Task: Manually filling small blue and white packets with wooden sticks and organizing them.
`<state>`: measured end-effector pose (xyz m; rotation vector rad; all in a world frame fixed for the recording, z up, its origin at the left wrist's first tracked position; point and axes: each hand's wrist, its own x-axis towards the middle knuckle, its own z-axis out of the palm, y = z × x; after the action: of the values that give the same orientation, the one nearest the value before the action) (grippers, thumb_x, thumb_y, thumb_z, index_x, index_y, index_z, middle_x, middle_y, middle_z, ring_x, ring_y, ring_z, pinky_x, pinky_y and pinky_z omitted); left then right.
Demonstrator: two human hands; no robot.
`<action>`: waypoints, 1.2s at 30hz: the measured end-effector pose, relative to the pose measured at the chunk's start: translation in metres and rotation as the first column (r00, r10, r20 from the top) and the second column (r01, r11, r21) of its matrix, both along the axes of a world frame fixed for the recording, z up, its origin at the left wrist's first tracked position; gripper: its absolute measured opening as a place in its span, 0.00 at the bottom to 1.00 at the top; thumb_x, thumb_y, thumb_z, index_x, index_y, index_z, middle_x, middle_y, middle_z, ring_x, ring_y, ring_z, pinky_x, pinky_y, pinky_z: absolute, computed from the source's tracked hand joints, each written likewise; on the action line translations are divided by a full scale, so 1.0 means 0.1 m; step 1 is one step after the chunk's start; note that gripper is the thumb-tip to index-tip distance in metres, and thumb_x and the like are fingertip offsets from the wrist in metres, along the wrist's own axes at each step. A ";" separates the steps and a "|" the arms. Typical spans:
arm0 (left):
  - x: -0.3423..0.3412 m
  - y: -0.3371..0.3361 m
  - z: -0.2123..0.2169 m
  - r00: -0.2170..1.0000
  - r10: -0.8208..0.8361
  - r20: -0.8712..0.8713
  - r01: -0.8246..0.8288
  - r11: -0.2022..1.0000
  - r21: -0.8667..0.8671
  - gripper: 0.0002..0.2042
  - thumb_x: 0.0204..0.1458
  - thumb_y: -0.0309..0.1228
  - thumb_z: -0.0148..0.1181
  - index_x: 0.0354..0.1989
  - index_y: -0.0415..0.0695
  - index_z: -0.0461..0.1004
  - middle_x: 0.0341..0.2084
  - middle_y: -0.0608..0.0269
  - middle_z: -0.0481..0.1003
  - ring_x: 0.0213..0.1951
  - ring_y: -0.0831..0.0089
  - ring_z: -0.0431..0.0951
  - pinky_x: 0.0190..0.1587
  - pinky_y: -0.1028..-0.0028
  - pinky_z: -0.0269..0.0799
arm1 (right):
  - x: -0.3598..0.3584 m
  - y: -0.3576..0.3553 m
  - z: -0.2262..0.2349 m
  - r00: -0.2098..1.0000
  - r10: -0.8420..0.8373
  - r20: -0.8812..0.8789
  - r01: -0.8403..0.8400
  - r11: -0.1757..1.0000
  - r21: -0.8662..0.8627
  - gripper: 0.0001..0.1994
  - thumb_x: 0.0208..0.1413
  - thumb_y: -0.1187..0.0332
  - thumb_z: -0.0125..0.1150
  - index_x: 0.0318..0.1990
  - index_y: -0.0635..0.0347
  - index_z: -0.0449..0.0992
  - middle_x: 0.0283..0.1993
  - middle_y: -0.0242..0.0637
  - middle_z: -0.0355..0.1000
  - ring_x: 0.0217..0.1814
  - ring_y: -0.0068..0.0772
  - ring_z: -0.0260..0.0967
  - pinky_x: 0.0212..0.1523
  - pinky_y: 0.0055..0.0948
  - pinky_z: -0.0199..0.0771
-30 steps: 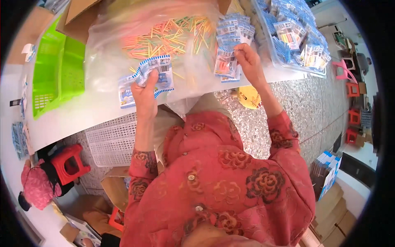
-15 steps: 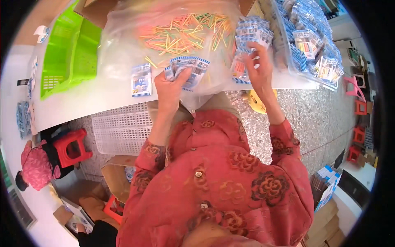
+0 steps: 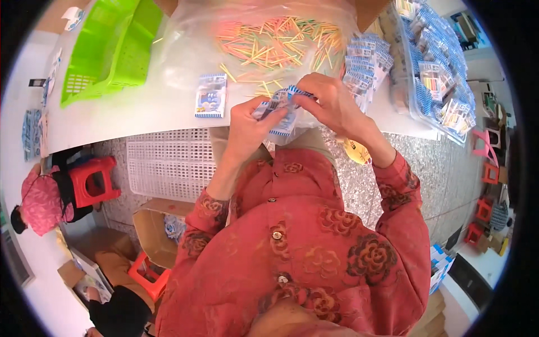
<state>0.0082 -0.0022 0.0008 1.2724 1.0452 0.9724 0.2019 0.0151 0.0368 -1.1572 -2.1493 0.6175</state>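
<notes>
In front of my body, over the table's near edge, my left hand grips a small blue-and-white plastic packet with striped ends, its thumb across the front. My right hand pinches the packet's upper edge from the right side. Whether more than one packet is in the grip I cannot tell. Just beyond lie many thin pink, yellow and green sticks on a clear plastic sheet. A single flat packet lies left of my hands, and a fanned row of packets lies to the right.
A clear bin full of filled packets stands at the right. On the left is a green plastic basket. Below the table are a white crate, a cardboard box and a red stool. Another person is at the left.
My right hand has come left from the row of packets to the packet in my left hand and now pinches its upper edge. The whole view has shifted slightly.
</notes>
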 end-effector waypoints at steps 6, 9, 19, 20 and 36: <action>-0.07 -0.04 0.00 0.988 0.031 -0.151 -0.020 0.997 0.078 0.09 0.43 0.26 0.65 0.32 0.35 0.76 0.19 0.67 0.75 0.23 0.86 0.69 0.26 0.81 0.66 | -0.09 0.02 0.04 0.999 0.047 -0.014 -0.046 0.996 0.078 0.06 0.47 0.73 0.59 0.32 0.66 0.71 0.27 0.44 0.68 0.29 0.44 0.66 0.29 0.35 0.65; -0.09 -0.04 -0.03 0.993 0.081 -0.083 -0.076 0.996 0.055 0.08 0.42 0.24 0.65 0.32 0.35 0.76 0.20 0.69 0.75 0.24 0.87 0.69 0.27 0.82 0.66 | -0.13 0.01 0.09 0.999 0.040 -0.014 -0.039 0.999 0.028 0.07 0.46 0.74 0.60 0.32 0.66 0.72 0.28 0.43 0.69 0.31 0.40 0.68 0.29 0.33 0.66; -0.09 -0.03 -0.06 0.942 0.165 0.292 -0.138 0.984 -0.111 0.09 0.41 0.17 0.63 0.33 0.38 0.76 0.26 0.70 0.76 0.27 0.86 0.71 0.31 0.83 0.68 | -0.19 -0.05 0.22 0.987 -0.015 -0.161 0.050 0.976 0.212 0.14 0.41 0.76 0.66 0.39 0.59 0.74 0.41 0.36 0.71 0.33 0.32 0.69 0.28 0.24 0.69; -0.08 -0.03 -0.05 0.934 0.168 0.316 -0.134 0.983 -0.126 0.09 0.41 0.17 0.63 0.33 0.38 0.76 0.27 0.70 0.76 0.27 0.86 0.72 0.32 0.83 0.69 | -0.17 -0.06 0.23 0.992 0.008 -0.127 0.024 0.967 0.253 0.14 0.40 0.76 0.66 0.38 0.59 0.74 0.41 0.36 0.71 0.34 0.33 0.70 0.28 0.25 0.70; -0.18 -0.10 -0.11 0.926 0.235 0.295 -0.225 0.972 -0.067 0.10 0.44 0.17 0.62 0.37 0.37 0.75 0.28 0.69 0.76 0.30 0.86 0.72 0.35 0.83 0.69 | -0.46 0.19 0.19 0.923 0.029 -0.384 -0.054 0.997 -0.054 0.04 0.51 0.75 0.58 0.34 0.66 0.74 0.29 0.36 0.70 0.25 0.24 0.64 0.26 0.22 0.64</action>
<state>-0.0103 -0.0120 -0.0098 0.9497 0.9779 1.2795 0.1555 0.0341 0.0558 -0.9325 -1.8327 0.8611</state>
